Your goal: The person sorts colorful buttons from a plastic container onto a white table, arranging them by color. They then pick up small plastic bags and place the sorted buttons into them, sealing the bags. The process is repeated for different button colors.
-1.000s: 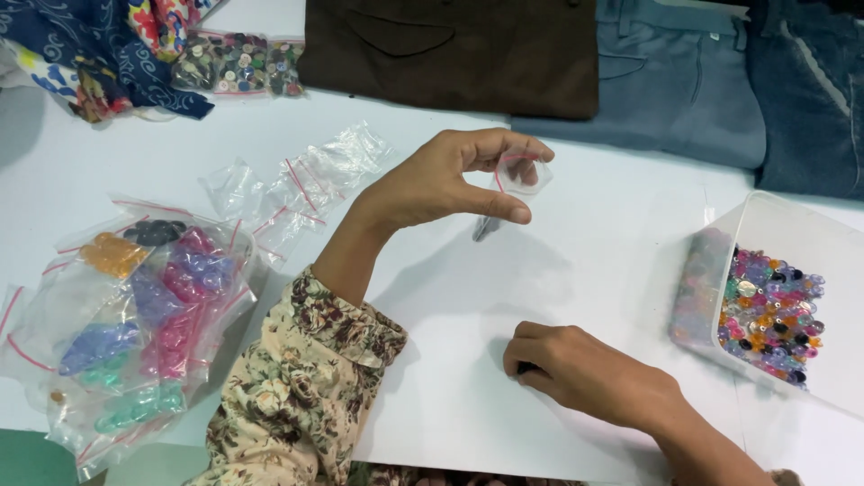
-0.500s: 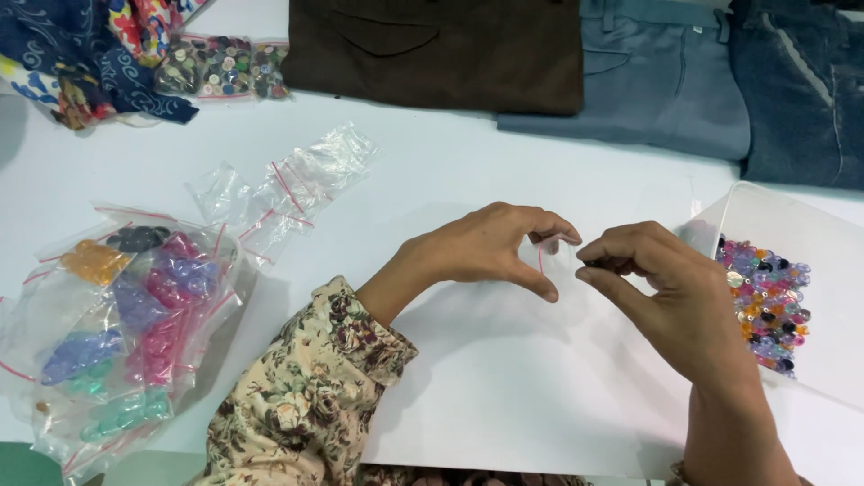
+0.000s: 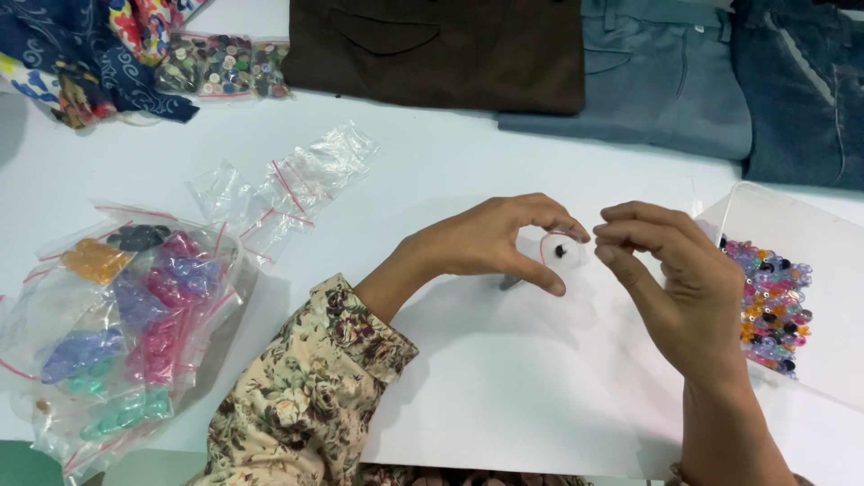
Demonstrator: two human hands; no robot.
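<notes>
Both hands meet above the white table — the left hand and right hand each pinch the small clear zip bag holding one dark button, beside the tray of mixed buttons.

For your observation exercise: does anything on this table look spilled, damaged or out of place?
Nothing stands out. Both hands, left hand and right hand, pinch a small clear bag; the beads stay inside their white tray, none spilled on the table.
</notes>
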